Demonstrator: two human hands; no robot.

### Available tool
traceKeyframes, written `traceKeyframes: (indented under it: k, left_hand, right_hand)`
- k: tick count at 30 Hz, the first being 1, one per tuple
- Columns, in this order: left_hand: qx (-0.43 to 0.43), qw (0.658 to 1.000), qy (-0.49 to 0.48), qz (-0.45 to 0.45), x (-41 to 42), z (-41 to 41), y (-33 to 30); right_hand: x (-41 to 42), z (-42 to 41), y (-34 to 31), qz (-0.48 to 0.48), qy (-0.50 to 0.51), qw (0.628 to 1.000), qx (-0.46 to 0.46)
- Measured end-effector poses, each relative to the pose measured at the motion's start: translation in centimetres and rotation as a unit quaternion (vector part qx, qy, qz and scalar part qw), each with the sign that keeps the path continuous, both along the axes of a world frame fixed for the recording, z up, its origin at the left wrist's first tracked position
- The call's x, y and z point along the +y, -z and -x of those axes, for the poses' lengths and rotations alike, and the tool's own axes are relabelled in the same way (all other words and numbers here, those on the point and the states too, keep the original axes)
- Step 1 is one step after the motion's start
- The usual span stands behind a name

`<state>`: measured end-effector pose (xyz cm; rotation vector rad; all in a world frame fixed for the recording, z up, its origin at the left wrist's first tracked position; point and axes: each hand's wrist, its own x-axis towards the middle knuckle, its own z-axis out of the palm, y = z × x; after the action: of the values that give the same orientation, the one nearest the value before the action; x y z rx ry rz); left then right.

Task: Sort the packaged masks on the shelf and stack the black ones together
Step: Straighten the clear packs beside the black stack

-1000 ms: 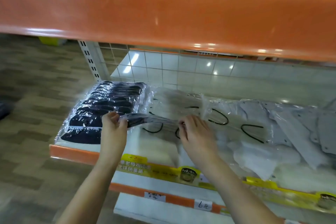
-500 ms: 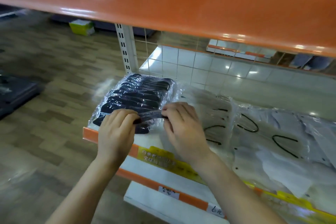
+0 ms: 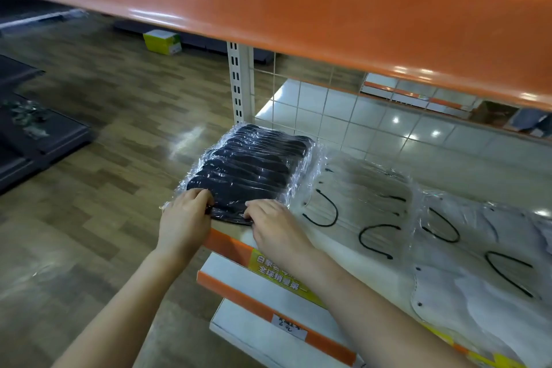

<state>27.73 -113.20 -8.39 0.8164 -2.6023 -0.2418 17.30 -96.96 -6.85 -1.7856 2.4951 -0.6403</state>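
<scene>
Broadly, the shelf (image 3: 373,272) carries white masks (image 3: 466,248) loose along its right side, apparently unsorted. The black stack (image 3: 251,167) sits at the left end. Left hand (image 3: 185,218) and right hand (image 3: 274,227) each pinch the front black packet (image 3: 228,213), seemingly seating it.

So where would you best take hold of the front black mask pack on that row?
By the near edge of the front black mask pack, coming from the shelf front: it lies flat and overhangs the shelf lip. The left hand and right hand already sit at its two near corners, a two-handed grip.
</scene>
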Motion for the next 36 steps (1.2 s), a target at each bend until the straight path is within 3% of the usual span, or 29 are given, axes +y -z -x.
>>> traceKeyframes:
  k: [3,10,15,22,28,36]
  left_hand:
    - [-0.029,0.998,-0.032,-0.049,-0.5,0.4,-0.2]
    - [-0.103,0.989,0.011,-0.110,-1.4,1.9,-0.4]
    - [-0.095,0.988,0.019,-0.119,-1.6,3.1,-0.3]
    - [0.016,0.959,0.038,-0.279,-1.2,3.8,-1.6]
    - [0.017,0.981,0.025,-0.190,1.5,4.3,-2.7]
    - [0.032,0.979,0.140,-0.142,10.1,6.8,-4.6]
  right_hand:
    - [-0.1,0.1,0.5,-0.023,0.002,1.000,-0.014]
    - [0.2,0.2,0.9,-0.039,0.042,0.998,0.000]
    - [0.4,0.2,1.0,-0.047,0.049,0.998,-0.004]
    - [0.3,0.1,0.7,-0.073,0.056,0.996,-0.009]
    - [1.7,0.7,-0.9,-0.050,0.066,0.997,-0.006]
    - [7.1,2.3,-2.0,0.010,0.139,0.990,0.006]
